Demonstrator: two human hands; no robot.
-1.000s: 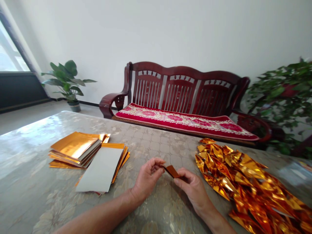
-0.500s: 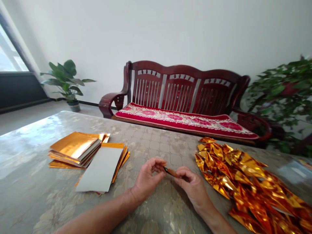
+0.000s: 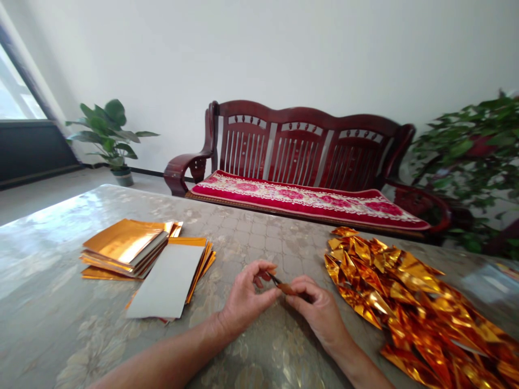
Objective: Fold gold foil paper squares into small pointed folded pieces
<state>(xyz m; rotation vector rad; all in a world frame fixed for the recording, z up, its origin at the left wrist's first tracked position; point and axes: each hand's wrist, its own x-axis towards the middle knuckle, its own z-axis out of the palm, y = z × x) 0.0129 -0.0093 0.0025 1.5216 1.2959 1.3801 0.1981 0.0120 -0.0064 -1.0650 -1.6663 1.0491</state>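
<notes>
Head view: right hand (image 3: 318, 303) pinches folded foil paper (image 3: 286, 289); left hand (image 3: 244, 294) touches its end, grip unclear to me; uneven pulling could tear it.

At six o'clock, the bare right hand (image 3: 317, 305) pinches a small folded orange-brown paper (image 3: 286, 289), the bare left hand (image 3: 245, 294) touching it; shiny golden-orange foil pieces (image 3: 405, 302) heap at four, rectangular grey-and-gold paper sheets (image 3: 166, 281) at eight.

small folded orange-brown foil paper (image 3: 287, 289), tilted, one end between pinched fingers (image 3: 305, 285)
</notes>
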